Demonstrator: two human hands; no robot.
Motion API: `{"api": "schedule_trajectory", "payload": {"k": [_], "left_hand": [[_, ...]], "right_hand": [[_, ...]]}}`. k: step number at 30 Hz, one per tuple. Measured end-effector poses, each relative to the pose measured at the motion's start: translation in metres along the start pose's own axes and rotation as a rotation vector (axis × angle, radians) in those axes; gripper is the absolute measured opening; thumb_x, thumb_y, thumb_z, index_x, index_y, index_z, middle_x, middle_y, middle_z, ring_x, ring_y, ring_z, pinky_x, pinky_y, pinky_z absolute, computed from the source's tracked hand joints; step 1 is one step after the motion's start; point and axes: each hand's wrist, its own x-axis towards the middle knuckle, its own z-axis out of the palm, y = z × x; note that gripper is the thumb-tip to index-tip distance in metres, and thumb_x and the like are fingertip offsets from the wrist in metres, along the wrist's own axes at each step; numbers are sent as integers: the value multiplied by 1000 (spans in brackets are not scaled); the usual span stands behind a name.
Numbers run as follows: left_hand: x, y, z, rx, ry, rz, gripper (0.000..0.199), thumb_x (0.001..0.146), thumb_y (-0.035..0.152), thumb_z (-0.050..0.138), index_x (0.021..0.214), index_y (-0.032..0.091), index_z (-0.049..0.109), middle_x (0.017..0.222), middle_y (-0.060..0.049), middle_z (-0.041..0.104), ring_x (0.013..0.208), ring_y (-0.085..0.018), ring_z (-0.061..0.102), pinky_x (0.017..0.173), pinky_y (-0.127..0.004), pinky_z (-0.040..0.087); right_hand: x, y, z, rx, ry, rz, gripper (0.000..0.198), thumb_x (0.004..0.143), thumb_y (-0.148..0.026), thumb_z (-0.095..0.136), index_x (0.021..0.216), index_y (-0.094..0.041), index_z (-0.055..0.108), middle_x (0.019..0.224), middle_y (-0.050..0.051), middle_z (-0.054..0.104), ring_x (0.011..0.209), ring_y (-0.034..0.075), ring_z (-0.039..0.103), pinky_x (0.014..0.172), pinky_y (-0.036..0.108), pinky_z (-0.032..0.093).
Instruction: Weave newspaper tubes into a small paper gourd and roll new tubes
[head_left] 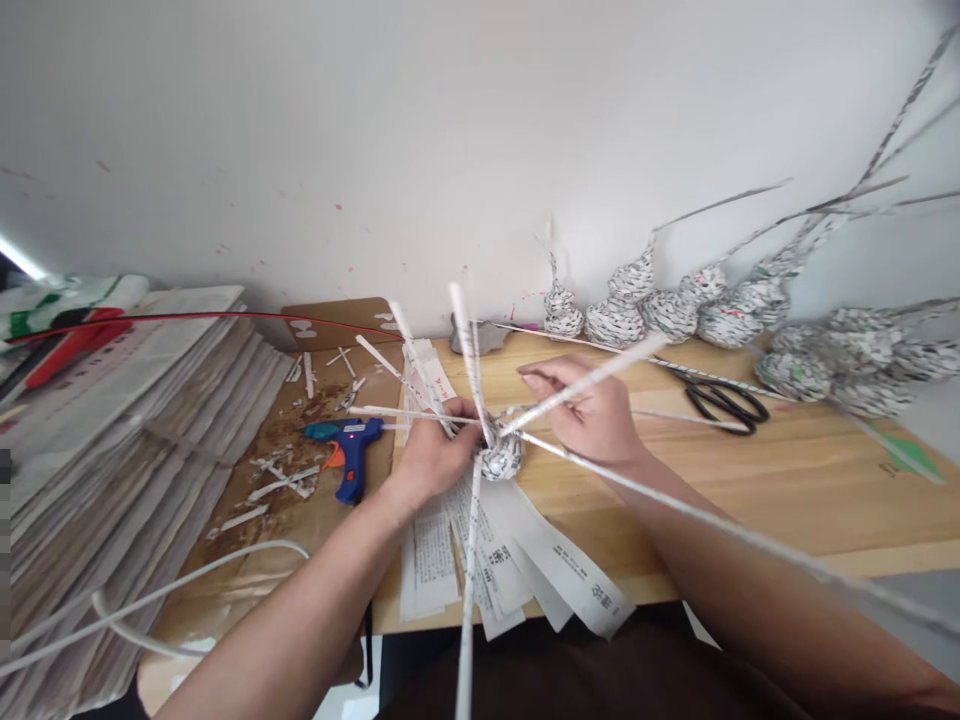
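A small round basketwork piece (pixel 501 462) woven from rolled newspaper sits in front of me, with several stiff paper tubes fanning out of it. My left hand (pixel 442 450) is closed around its left side, the thumb pressing near the top where the tubes meet. Just to the right, my right hand (pixel 592 415) has its fingers curled. A thin paper tube (pixel 686 417) runs from the weave through this hand and out on its right. Another pale tube (pixel 585 382) crosses in front of the right fingers. Printed paper strips (pixel 517 560) lie fanned out under the piece.
A blue glue gun (pixel 352 450) lies left among paper scraps (pixel 281 485), beside a tall newspaper stack (pixel 150 440). Black scissors (pixel 724 400) lie on the right. Several woven gourd shapes (pixel 615 320) line the wall, their long tubes sticking up.
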Motion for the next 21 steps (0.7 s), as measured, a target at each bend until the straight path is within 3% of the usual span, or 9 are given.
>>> {"api": "schedule_trajectory", "payload": {"k": [3,6,8,9,12,14,21], "left_hand": [[8,-14,-5,-66,144,-10,10,80,27,59,78,17,62,63,2,60,56,-12,53,56,-23,44],[12,-19,-6,-70,240,20,9,79,26,59,77,17,59,62,3,57,54,-11,51,56,-23,44],[11,-18,-4,-41,257,42,8,80,24,58,77,17,60,64,2,59,55,-11,52,57,-23,45],[9,-16,-2,-29,256,45,7,80,24,58,77,17,60,66,1,60,56,-12,53,57,-23,45],[5,-13,6,-38,243,32,6,80,23,58,81,17,61,71,0,63,59,-13,56,58,-24,47],[3,-12,11,-87,226,21,7,79,21,58,82,17,62,72,-1,64,61,-13,57,58,-24,48],[1,-10,16,-334,174,-98,19,74,33,69,80,15,63,72,-1,63,60,-12,59,53,-23,51]], "right_hand": [[4,4,-5,-79,102,2,14,87,-26,59,87,-19,71,85,6,70,78,18,62,72,31,48],[1,7,2,1,-165,152,11,84,-23,60,84,-19,70,76,3,68,64,15,57,59,27,44],[-4,5,12,173,-348,278,14,82,-25,61,91,-19,70,81,4,68,64,14,58,56,26,44],[-7,4,17,257,-376,328,19,82,-27,62,97,-19,70,87,4,69,67,15,59,58,26,46],[-16,0,31,335,-256,361,34,77,-34,70,108,-20,68,100,7,69,77,17,61,66,30,49],[-21,1,38,294,-169,318,32,74,-36,73,101,-20,68,98,7,67,80,19,61,70,32,50],[-25,5,45,204,-140,275,26,70,-29,75,93,-20,66,95,6,64,89,21,61,74,32,50]]}}
